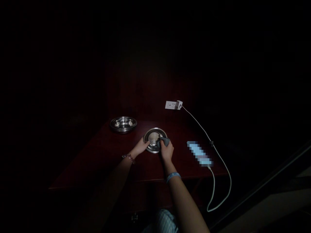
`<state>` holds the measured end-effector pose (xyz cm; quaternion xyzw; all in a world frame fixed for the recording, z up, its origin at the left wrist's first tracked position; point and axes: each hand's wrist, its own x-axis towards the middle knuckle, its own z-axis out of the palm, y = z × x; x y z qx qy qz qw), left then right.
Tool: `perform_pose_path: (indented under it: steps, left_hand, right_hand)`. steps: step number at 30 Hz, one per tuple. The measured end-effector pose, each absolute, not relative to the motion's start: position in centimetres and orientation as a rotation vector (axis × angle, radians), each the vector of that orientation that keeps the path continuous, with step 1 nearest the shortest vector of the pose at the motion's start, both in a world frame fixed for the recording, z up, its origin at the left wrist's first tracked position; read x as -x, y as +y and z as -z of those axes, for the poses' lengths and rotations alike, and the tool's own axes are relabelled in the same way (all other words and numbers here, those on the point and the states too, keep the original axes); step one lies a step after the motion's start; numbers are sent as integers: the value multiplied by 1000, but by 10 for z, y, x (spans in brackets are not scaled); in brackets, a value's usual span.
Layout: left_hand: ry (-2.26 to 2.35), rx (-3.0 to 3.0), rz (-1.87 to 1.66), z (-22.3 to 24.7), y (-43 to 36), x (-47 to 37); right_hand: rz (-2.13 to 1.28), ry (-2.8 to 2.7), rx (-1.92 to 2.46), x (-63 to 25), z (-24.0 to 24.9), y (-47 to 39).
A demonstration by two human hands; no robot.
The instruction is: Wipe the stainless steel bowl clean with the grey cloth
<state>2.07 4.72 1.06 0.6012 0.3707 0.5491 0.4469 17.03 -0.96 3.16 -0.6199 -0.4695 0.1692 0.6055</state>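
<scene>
A round, shiny metal dish (154,138) is tilted up toward me above the dark red table, near its middle. My left hand (140,147) grips the dish's left rim, with the thumb over the inner edge. In my right hand (167,151) a dark grey cloth (164,141) is bunched, pressed against the right side of the dish's inside. The fingers under the cloth are partly hidden. To the left, farther back, stand stacked metal bowls (123,124), touched by neither hand.
A white power socket (173,105) with a plugged-in charger is at the back. Its white cable (220,157) loops down past the table's right side to a pixelated, phone-like bright object (199,154) on the table (102,165). The surroundings are very dark.
</scene>
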Motion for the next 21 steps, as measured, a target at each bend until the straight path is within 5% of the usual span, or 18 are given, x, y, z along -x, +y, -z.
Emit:
perform_pose_path:
  steps: [21]
  left_hand:
    - [973, -1460, -1363, -21, 39, -21]
  right_hand:
    - [-366, -1096, 1458, -169, -29, -8]
